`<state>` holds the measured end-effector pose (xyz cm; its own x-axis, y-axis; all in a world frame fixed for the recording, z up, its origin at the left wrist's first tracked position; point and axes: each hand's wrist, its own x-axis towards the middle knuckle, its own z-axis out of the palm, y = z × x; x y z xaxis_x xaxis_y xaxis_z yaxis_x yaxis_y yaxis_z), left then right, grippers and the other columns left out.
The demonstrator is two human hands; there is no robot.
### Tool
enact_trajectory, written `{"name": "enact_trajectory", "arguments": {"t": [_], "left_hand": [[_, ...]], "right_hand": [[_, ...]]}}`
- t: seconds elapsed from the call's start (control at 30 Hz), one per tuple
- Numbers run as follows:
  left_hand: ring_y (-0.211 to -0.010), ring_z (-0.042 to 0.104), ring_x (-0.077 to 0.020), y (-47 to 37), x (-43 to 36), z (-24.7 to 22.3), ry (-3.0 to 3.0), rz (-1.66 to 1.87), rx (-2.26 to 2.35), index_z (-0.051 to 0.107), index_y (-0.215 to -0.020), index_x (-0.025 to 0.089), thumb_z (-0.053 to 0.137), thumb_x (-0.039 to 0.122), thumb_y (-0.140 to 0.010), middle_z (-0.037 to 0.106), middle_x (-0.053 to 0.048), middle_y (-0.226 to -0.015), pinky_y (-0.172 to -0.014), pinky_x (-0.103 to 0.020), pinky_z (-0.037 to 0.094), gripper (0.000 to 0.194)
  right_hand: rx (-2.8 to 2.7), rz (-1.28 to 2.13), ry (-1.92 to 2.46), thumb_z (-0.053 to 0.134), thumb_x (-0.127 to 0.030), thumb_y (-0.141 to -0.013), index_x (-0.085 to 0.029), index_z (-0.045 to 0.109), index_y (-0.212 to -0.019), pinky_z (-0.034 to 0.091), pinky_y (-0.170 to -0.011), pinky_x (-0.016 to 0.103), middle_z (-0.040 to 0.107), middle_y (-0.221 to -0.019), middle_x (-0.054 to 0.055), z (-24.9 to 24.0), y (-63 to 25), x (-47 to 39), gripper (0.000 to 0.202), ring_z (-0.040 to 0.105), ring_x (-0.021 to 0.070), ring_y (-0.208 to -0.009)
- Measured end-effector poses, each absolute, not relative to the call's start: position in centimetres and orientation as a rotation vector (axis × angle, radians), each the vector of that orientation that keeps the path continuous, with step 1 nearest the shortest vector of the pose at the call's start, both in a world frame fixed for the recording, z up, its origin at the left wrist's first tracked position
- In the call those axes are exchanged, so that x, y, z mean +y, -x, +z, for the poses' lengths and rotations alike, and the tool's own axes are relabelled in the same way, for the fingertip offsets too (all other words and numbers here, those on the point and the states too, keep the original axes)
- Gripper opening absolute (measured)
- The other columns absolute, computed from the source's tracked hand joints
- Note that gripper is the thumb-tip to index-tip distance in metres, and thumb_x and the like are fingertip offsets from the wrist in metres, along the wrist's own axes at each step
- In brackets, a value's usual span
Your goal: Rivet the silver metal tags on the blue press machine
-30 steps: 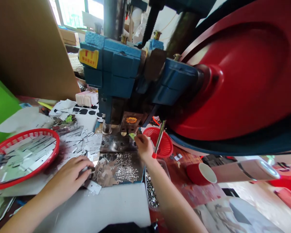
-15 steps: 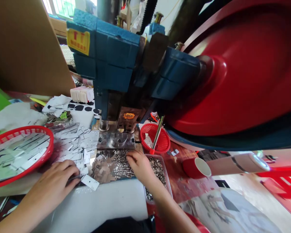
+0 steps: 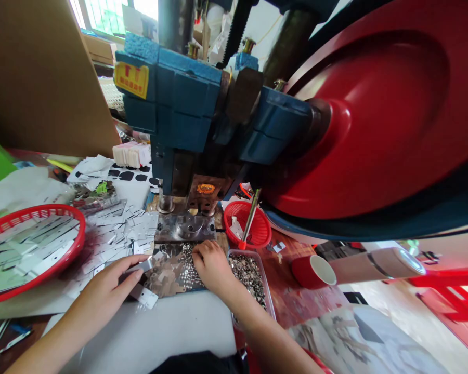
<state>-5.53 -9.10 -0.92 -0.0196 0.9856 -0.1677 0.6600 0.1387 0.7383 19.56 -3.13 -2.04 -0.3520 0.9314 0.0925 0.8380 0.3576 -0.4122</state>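
My left hand (image 3: pixel 119 280) pinches a flat metal plate (image 3: pixel 145 265) between thumb and fingers, in front of the press. Below it lies a white tag-like plate (image 3: pixel 144 296). My right hand (image 3: pixel 212 265) rests with curled fingers at the pile of small shiny metal parts (image 3: pixel 187 267); whatever its fingertips hold is hidden. Brownish flat pieces (image 3: pixel 161 275) lie between the two hands. Just behind them is the metal die block (image 3: pixel 185 227) of the blue press (image 3: pixel 183 98).
A red basket (image 3: pixel 80 244) of flat plates stands at left, beside scattered plates (image 3: pixel 120 228). Right of the die are a small red basket (image 3: pixel 263 241), a clear tub (image 3: pixel 271 306) of metal parts and a red cup (image 3: pixel 304 271). The large red wheel (image 3: pixel 374 119) overhangs the right side.
My left hand has moved right and up, with a plate now raised in its fingers. My right hand has shifted slightly left over the small parts. The view has tilted a little.
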Motion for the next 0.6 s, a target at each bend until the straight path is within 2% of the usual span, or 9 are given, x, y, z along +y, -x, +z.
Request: {"name": "enact_trajectory", "arguments": {"t": [0.13,0.23,0.33,0.43,0.6], "left_hand": [[-0.077,0.069,-0.0235,4.8,-8.9,-0.3,-1.365,0.578,1.662,0.064,-0.111,0.024,0.053,0.057,-0.078,0.074,-0.004,-0.091,-0.079,-0.037,0.053,0.048],[-0.074,0.068,-0.0225,4.2,-8.5,0.1,-1.261,0.635,1.575,0.063,-0.115,0.021,0.053,0.056,-0.078,0.073,-0.004,-0.082,-0.075,-0.036,0.054,0.051],[-0.088,0.067,-0.0219,3.3,-8.1,0.5,-1.17,0.73,1.507,0.059,-0.124,0.023,0.053,0.045,-0.08,0.073,-0.005,-0.098,-0.083,-0.037,0.052,0.05],[-0.099,0.065,-0.0206,2.5,-7.8,1.0,-1.033,0.798,1.399,0.055,-0.129,0.024,0.052,0.032,-0.078,0.066,-0.005,-0.121,-0.09,-0.037,0.05,0.051],[-0.102,0.065,-0.0209,1.6,-7.4,1.3,-0.918,0.841,1.289,0.058,-0.126,0.023,0.052,0.022,-0.072,0.064,-0.006,-0.124,-0.09,-0.036,0.052,0.054]], "right_hand": [[-2.182,0.334,1.462,0.053,-0.013,-0.085,-0.02,0.064,-0.079,0.041,-0.078,0.031,0.064,-0.081,0.003,-0.9,-19.3,-2.0,0.015,0.056,0.0194,-0.081],[-2.111,0.131,1.42,0.051,-0.018,-0.087,-0.021,0.065,-0.082,0.039,-0.079,0.033,0.063,-0.084,0.005,0.2,-18.5,0.0,0.015,0.053,0.0208,-0.083],[-2.134,-0.047,1.406,0.051,-0.024,-0.089,-0.022,0.067,-0.085,0.037,-0.079,0.035,0.063,-0.087,0.007,0.6,-17.9,1.8,0.016,0.052,0.0223,-0.086],[-2.174,-0.036,1.39,0.053,-0.025,-0.09,-0.024,0.069,-0.087,0.037,-0.079,0.034,0.064,-0.086,0.006,0.5,-17.9,2.2,0.017,0.051,0.0218,-0.086],[-2.153,0.122,1.337,0.053,-0.027,-0.091,-0.024,0.071,-0.099,0.04,-0.086,0.036,0.065,-0.098,0.006,0.3,-18.5,1.5,0.021,0.053,0.0215,-0.093]]}}
